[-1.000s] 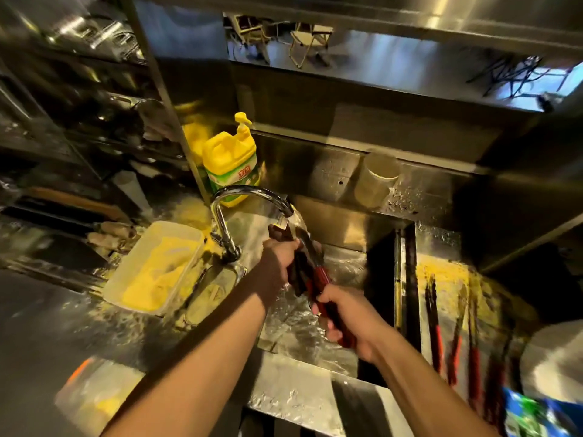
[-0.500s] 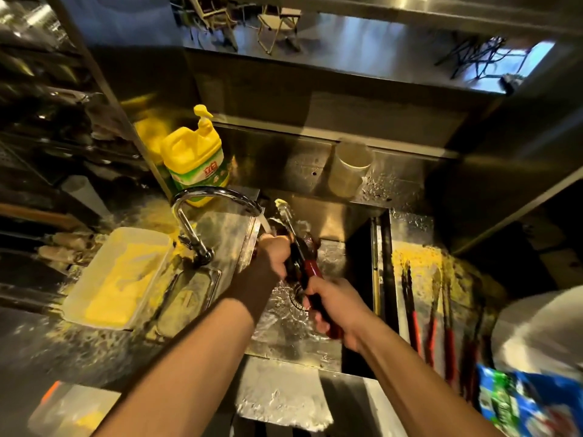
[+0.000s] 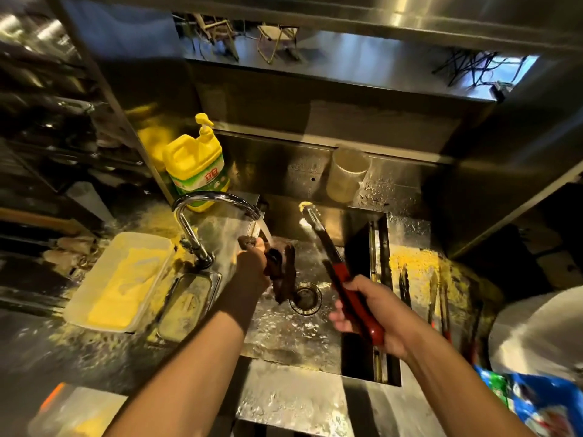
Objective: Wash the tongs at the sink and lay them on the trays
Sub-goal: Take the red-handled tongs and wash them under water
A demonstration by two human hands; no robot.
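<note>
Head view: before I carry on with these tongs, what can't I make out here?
- Dark item in the left hand: a cloth or scrubber, too dark and blurred to tell.
- Tongs: whether the tips are clean; glare whitens them.
- Washed tongs on the tray right of the sink: count unclear, dim and smeared.
- Blue packet: cut off by the frame's lower right edge.

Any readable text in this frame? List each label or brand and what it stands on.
"立白": red characters on the green-and-white label of the yellow plastic pump detergent jug behind the faucet.
Smaller print on that label: too blurred to read.
Blue-and-green printed packet at lower right: print blurred, unreadable.
</note>
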